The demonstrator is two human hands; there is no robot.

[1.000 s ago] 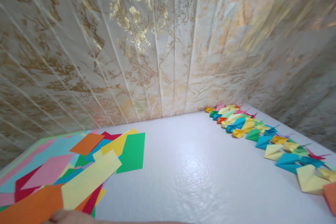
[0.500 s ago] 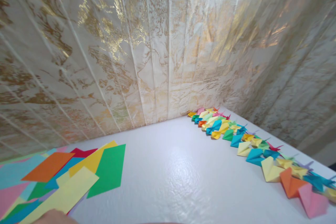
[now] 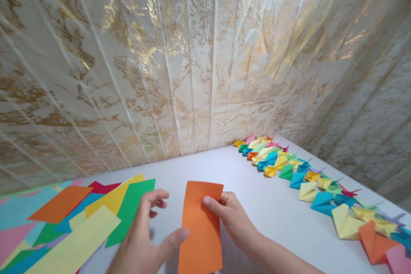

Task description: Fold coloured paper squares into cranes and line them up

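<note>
An orange sheet of paper (image 3: pixel 201 231), upright and longer than wide, is pinched along its right side by my right hand (image 3: pixel 236 218), the thumb lying across its front. On the sheet's left my left hand (image 3: pixel 144 235) has its thumb and fingers spread apart. The left thumb tip comes close to the paper's left edge; whether it touches I cannot tell. The sheet's bottom end runs near the lower edge of the view.
Loose coloured paper sheets (image 3: pixel 77 239) overlap on the left of the white table (image 3: pixel 180 167). Rows of folded paper cranes (image 3: pixel 317 203) line the right edge. A gold-patterned curtain (image 3: pixel 160 64) hangs behind the table.
Both hands have risen into view at the middle, with the orange sheet in the right one. Before, only part of a hand showed at the lower left by the papers.
</note>
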